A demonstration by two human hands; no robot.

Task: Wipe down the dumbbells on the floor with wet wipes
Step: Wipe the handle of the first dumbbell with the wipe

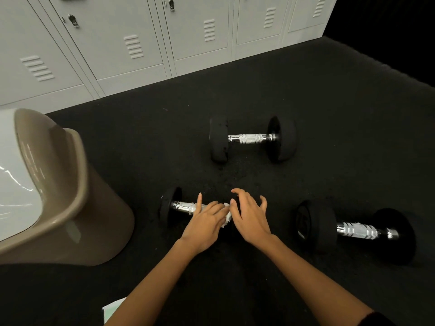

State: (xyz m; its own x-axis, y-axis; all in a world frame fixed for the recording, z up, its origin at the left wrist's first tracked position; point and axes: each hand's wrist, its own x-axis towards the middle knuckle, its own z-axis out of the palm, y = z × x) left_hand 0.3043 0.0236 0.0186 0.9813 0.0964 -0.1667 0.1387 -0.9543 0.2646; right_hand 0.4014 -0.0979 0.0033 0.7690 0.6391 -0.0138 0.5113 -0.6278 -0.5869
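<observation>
Three black dumbbells with chrome handles lie on the dark floor. The near-left dumbbell (175,207) is partly covered by my hands; only its left head and part of its handle show. My left hand (204,222) rests on that handle and holds a crumpled white wet wipe (226,216) against it. My right hand (250,215) hovers over the dumbbell's hidden right end, fingers spread, thumb near the wipe. A second dumbbell (251,138) lies farther back. A third dumbbell (353,231) lies to the right.
A tan plastic bin (77,208) with a white liner stands at the left, close to the near dumbbell. Grey lockers (141,43) line the back wall. A pale green and white packet (113,309) peeks out at the bottom edge beside my left forearm.
</observation>
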